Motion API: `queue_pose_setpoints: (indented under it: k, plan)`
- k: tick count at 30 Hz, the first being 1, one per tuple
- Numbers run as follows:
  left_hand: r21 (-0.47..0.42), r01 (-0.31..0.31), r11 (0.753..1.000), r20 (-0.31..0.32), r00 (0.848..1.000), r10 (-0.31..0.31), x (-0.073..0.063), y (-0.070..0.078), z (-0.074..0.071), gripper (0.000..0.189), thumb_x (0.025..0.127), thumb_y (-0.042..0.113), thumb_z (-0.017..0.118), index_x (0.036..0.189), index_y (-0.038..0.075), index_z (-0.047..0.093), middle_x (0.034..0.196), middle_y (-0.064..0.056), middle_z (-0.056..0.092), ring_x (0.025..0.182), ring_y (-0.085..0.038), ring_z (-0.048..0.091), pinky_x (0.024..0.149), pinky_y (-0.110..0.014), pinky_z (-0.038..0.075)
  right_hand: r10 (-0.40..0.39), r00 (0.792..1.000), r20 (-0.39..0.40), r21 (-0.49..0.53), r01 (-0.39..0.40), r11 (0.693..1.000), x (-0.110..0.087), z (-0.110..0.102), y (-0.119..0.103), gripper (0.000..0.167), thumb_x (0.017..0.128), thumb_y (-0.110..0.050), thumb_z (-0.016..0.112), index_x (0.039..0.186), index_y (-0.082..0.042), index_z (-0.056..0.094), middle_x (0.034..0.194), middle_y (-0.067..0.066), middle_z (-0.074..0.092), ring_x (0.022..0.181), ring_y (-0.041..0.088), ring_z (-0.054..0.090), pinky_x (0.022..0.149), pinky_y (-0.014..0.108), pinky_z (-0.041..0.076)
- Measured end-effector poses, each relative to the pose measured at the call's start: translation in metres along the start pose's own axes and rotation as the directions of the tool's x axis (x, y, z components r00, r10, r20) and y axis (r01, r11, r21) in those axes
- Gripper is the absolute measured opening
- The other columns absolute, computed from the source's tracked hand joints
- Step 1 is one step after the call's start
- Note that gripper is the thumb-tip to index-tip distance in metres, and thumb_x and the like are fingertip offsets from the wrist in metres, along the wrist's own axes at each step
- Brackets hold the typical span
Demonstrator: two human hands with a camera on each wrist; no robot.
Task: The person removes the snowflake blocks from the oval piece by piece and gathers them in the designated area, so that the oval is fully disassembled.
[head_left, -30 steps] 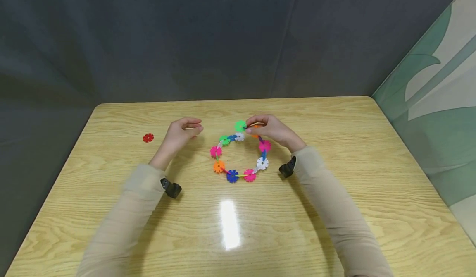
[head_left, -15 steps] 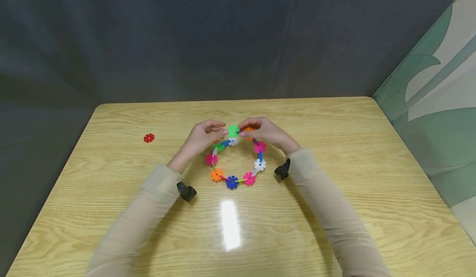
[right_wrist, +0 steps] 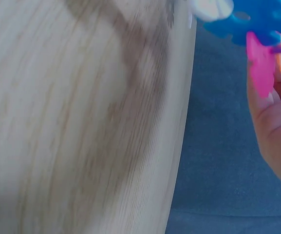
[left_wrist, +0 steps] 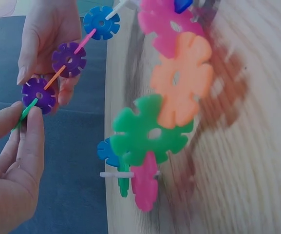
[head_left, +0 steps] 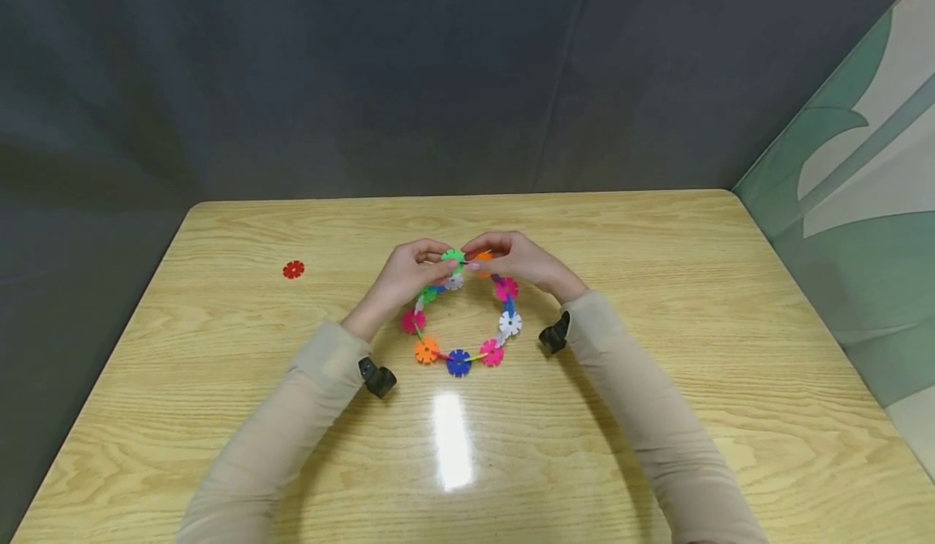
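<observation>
A chain of slotted, flower-shaped plastic discs, with a dark blue disc [head_left: 458, 363] at its near side, forms a ring between the hands in the head view. At its far side, my left hand [head_left: 412, 272] pinches a green disc [head_left: 453, 256], seen edge-on in the left wrist view. My right hand [head_left: 522, 260] holds the chain by a purple disc [left_wrist: 39, 95] that meets this green one. An orange disc [head_left: 484, 264] is partly behind the right fingers. In the right wrist view, a pink disc [right_wrist: 260, 63] lies in front of the right hand [right_wrist: 279, 122].
A loose red disc [head_left: 294, 269] lies on the wooden table [head_left: 657, 284], left of the ring. Dark cloth [head_left: 380, 81] hangs behind the table's far edge. A patterned panel [head_left: 862, 203] stands on the right.
My left hand has come rightward from beside the ring and taken hold of the green disc. The right hand has shifted slightly left, and the ring's near side has moved toward me.
</observation>
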State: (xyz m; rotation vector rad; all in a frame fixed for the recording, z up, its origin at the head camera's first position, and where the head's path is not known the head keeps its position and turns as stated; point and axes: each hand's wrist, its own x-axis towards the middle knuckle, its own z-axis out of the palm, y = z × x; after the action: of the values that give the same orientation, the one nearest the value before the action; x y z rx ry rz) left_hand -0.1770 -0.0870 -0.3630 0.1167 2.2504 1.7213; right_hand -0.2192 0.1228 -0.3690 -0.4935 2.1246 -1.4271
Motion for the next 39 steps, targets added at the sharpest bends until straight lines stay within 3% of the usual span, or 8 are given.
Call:
queue_pose_setpoints:
  k: [5,12,16,22,27,31,39]
  plan:
    - [-0.004,0.009,1.000,-0.035,0.999,-0.009,-0.0002,-0.0012,-0.0014,0.033,0.095,0.017,0.060,0.123,0.000,0.057,0.113,-0.019,0.063,0.103,-0.035,0.064,0.091,-0.042,0.056,-0.002,1.000,-0.024,0.009,0.002,1.000,-0.0031,-0.0067,0.0034,0.044,0.094,-0.020,0.061,0.132,0.000,0.053,0.120,0.008,0.062,0.099,0.015,0.061,0.089,0.028,0.051]
    - [-0.030,0.004,1.000,-0.042,0.999,-0.005,-0.0004,-0.0036,-0.0028,0.032,0.095,0.016,0.059,0.123,0.000,0.056,0.111,-0.019,0.063,0.096,-0.029,0.066,0.089,-0.040,0.057,0.004,0.999,-0.038,0.050,-0.003,0.999,-0.0041,-0.0091,0.0054,0.033,0.094,-0.016,0.059,0.123,-0.001,0.058,0.094,-0.006,0.065,0.086,0.012,0.060,0.087,0.029,0.048]
    - [-0.035,0.002,0.999,-0.042,0.999,-0.004,0.0002,-0.0050,-0.0021,0.032,0.093,0.016,0.062,0.121,0.000,0.057,0.106,-0.015,0.064,0.091,-0.024,0.066,0.089,-0.042,0.057,0.017,0.999,-0.043,0.068,-0.014,0.998,-0.0044,-0.0083,0.0036,0.032,0.094,-0.014,0.059,0.123,-0.001,0.059,0.091,-0.007,0.065,0.084,0.011,0.060,0.090,0.033,0.047]
    - [0.018,-0.009,1.000,-0.060,0.998,0.010,-0.0001,-0.0060,-0.0018,0.030,0.094,0.018,0.062,0.119,0.002,0.060,0.106,-0.017,0.068,0.095,-0.036,0.063,0.075,-0.036,0.056,0.026,0.998,-0.052,0.058,-0.023,0.998,-0.0047,-0.0074,0.0017,0.031,0.094,-0.013,0.059,0.122,-0.001,0.060,0.091,-0.006,0.065,0.084,0.012,0.060,0.087,0.032,0.048]
    - [0.036,-0.011,0.999,-0.069,0.997,0.014,-0.0005,-0.0052,-0.0031,0.028,0.093,0.018,0.062,0.117,0.002,0.061,0.109,-0.021,0.069,0.094,-0.036,0.064,0.067,-0.031,0.053,0.027,0.998,-0.051,0.061,-0.024,0.998,-0.0043,-0.0065,0.0015,0.030,0.094,-0.011,0.058,0.122,0.000,0.059,0.091,-0.006,0.064,0.085,0.012,0.060,0.090,0.035,0.049]
    - [0.053,-0.002,0.999,-0.076,0.997,0.006,-0.0010,-0.0040,-0.0045,0.028,0.092,0.019,0.063,0.116,0.002,0.062,0.107,-0.021,0.069,0.087,-0.034,0.064,0.066,-0.032,0.053,0.023,0.998,-0.051,0.065,-0.019,0.998,-0.0040,-0.0059,0.0012,0.029,0.094,-0.010,0.058,0.122,0.000,0.060,0.090,-0.005,0.063,0.085,0.012,0.059,0.090,0.036,0.049]
    - [0.081,0.029,0.996,-0.065,0.998,-0.024,-0.0031,-0.0027,-0.0058,0.032,0.092,0.020,0.064,0.118,0.002,0.061,0.106,-0.020,0.069,0.094,-0.036,0.065,0.071,-0.035,0.055,0.000,0.999,-0.036,0.048,0.002,0.999,-0.0029,-0.0054,0.0039,0.029,0.095,-0.009,0.057,0.120,0.003,0.060,0.087,-0.007,0.063,0.082,0.011,0.059,0.089,0.035,0.051]
